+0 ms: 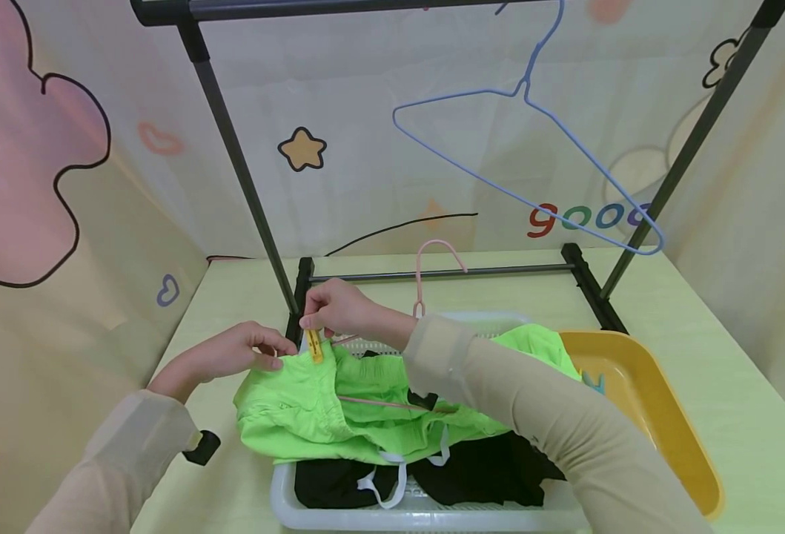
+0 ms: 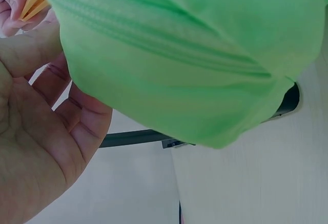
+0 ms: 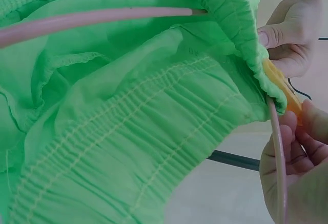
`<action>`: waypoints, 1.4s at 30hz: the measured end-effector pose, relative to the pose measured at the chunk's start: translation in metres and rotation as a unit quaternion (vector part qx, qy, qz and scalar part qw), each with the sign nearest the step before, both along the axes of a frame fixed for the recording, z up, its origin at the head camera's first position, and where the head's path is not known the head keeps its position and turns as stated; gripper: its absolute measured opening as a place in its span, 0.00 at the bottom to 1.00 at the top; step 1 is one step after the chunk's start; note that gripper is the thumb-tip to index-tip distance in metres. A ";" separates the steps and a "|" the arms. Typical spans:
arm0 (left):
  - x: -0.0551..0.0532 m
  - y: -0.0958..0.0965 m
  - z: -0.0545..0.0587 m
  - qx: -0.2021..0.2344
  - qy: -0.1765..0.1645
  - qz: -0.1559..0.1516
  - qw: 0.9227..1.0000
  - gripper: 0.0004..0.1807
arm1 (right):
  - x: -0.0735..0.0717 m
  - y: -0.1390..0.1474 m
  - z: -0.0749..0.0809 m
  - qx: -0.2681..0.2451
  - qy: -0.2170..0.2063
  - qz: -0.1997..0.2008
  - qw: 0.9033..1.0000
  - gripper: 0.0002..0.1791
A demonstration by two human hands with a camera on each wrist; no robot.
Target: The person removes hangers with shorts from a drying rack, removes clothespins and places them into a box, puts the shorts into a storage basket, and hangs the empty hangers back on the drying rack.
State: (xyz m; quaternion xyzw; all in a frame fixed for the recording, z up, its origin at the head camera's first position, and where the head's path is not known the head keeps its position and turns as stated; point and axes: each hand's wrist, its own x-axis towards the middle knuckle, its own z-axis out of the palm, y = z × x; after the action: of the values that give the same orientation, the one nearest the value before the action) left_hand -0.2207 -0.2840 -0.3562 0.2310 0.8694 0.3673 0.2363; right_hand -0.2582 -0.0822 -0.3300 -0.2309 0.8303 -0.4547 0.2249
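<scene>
Bright green shorts with a gathered elastic waistband and white drawstrings hang spread on a pink hanger. The hanger's bar runs inside the waist. My right hand pinches the upper end of a yellow clothespin, whose other end sits over the waistband at the left corner of the shorts. Just left of it, my left hand holds the waistband edge between thumb and fingers. From the right wrist, the clothespin lies along the fabric edge, between both hands.
Below the shorts stands a white basket with black clothing in it. A yellow tray at the right holds a blue clothespin. A blue hanger hangs from the black rack over the table.
</scene>
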 end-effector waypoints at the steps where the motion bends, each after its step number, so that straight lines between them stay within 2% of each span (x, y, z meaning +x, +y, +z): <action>1: 0.000 0.000 0.000 0.000 -0.001 0.000 1.000 0.15 | 0.000 0.000 0.000 -0.005 -0.002 -0.003 1.000 0.10; 7: 0.001 0.000 0.001 -0.004 -0.007 0.007 1.000 0.15 | -0.001 -0.002 0.000 -0.026 -0.001 -0.030 0.999 0.13; 24: -0.001 0.000 0.000 0.008 -0.016 0.008 1.000 0.15 | -0.007 0.000 -0.001 -0.083 -0.035 -0.081 0.993 0.09; 31: 0.000 -0.001 0.001 0.011 -0.007 0.004 1.000 0.15 | -0.006 0.000 0.001 -0.097 -0.046 -0.099 0.989 0.09; 42: 0.002 -0.001 0.005 0.003 0.013 0.013 1.000 0.16 | -0.008 0.001 0.003 -0.114 -0.045 -0.124 0.985 0.11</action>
State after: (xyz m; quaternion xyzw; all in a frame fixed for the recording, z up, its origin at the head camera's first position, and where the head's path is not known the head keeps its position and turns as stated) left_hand -0.2188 -0.2847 -0.3515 0.2250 0.8742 0.3700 0.2194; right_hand -0.2663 -0.0811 -0.3272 -0.1298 0.7842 -0.5807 0.1759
